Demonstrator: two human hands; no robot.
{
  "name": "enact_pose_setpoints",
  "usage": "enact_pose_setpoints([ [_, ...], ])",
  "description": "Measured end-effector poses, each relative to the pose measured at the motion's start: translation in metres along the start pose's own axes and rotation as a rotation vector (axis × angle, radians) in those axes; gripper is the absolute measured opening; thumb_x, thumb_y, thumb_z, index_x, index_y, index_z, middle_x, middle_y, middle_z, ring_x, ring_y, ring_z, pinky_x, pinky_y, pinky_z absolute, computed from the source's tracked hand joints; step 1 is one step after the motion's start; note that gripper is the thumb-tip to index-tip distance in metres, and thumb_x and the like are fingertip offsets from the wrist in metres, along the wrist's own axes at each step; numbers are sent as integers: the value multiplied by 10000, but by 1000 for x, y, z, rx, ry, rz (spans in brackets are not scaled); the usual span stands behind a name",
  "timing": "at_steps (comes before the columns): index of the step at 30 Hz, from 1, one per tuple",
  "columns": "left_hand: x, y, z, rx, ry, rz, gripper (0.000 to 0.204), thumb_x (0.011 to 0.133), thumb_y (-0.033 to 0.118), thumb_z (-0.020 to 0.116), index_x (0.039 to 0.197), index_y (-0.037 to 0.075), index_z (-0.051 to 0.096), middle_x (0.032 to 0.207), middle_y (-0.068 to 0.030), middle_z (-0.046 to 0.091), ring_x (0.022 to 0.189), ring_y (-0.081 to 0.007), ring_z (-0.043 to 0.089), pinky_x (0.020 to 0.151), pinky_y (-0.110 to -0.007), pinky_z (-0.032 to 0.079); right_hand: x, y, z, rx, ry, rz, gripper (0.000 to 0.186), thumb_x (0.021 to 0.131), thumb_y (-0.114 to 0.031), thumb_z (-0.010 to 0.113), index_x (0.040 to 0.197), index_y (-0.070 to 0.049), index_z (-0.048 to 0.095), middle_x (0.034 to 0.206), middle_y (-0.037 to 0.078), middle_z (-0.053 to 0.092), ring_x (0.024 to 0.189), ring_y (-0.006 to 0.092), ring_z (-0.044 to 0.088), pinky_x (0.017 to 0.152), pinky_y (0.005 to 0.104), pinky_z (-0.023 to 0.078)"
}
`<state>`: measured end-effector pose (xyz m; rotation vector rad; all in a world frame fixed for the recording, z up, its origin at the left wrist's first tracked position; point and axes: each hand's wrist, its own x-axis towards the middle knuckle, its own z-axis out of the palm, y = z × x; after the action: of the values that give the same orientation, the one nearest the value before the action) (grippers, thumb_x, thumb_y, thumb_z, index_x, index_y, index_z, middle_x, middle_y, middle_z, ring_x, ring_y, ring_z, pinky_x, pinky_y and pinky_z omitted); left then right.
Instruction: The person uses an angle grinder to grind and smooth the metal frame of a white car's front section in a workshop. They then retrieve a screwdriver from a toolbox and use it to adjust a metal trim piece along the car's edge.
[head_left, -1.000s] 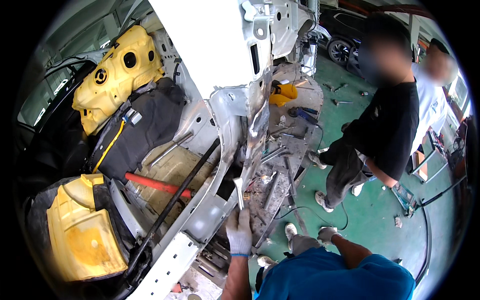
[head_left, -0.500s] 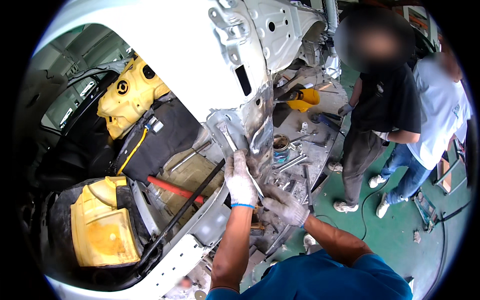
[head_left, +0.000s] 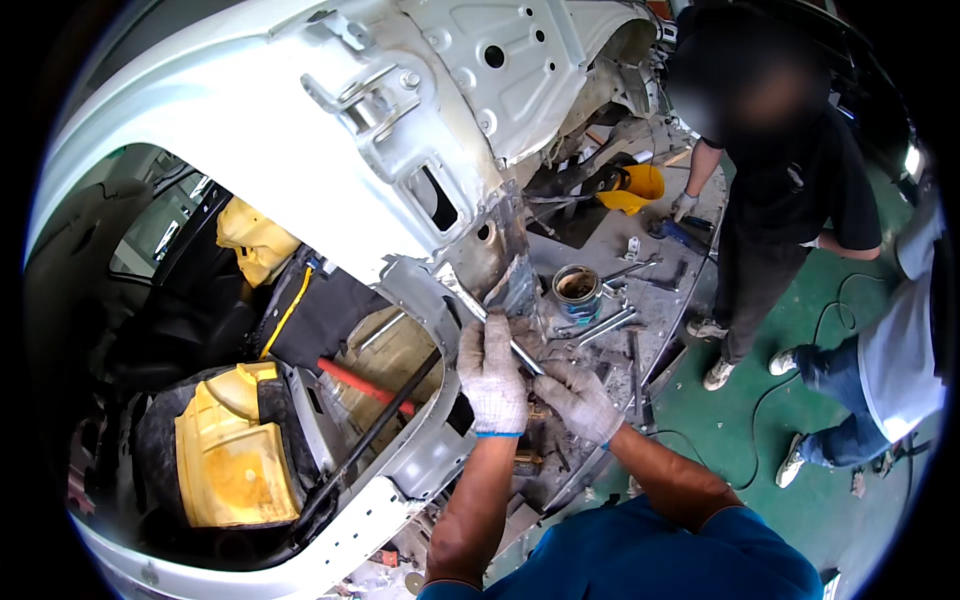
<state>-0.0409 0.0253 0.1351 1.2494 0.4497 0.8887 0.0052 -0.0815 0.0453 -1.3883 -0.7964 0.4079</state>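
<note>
My left hand point(head_left: 492, 385), in a pale knitted work glove, is closed around a slim silver metal bar point(head_left: 462, 297) with a flattened upper end. The bar slants up to the left, its tip at the lower part of the white car body pillar point(head_left: 452, 215), by scraped, bare metal. My right hand point(head_left: 580, 402), gloved alike, is closed at the bar's lower end. Its fingertips are partly hidden, but the bar runs into them. Left of my hands lies the cut-open door sill point(head_left: 432, 460).
A work platform point(head_left: 625, 295) behind my hands bears an open can point(head_left: 577, 284), wrenches point(head_left: 605, 325) and a yellow container point(head_left: 633, 188). Inside the car are a red bar point(head_left: 362, 384) and yellow foam point(head_left: 235, 450). Two people point(head_left: 775, 200) stand at the right; a cable point(head_left: 757, 415) crosses the green floor.
The view has shifted, so the can and platform show more fully. Both hands keep their hold on the bar, which leans further left. The person in black now reaches onto the platform.
</note>
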Motion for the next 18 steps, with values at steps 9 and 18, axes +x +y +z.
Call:
enact_pose_setpoints([
  [9, -3, 21, 29, -96, 69, -24, 250, 1039, 205, 620, 1174, -4, 604, 927, -85, 678, 759, -165, 663, 656, -299, 553, 16, -16, -28, -7, -122, -55, 423, 997, -404, 591, 1092, -2, 684, 850, 196, 666, 793, 321, 668, 740, 439, 513],
  [18, -82, -66, -15, 513, -204, -22, 303, 1022, 149, 612, 1286, 1, 623, 1102, -84, 705, 957, -162, 641, 855, -323, 525, -71, 140, -37, -293, -312, 65, 461, 972, -440, 602, 1261, -83, 641, 1063, 235, 697, 1006, 404, 678, 898, 484, 523],
])
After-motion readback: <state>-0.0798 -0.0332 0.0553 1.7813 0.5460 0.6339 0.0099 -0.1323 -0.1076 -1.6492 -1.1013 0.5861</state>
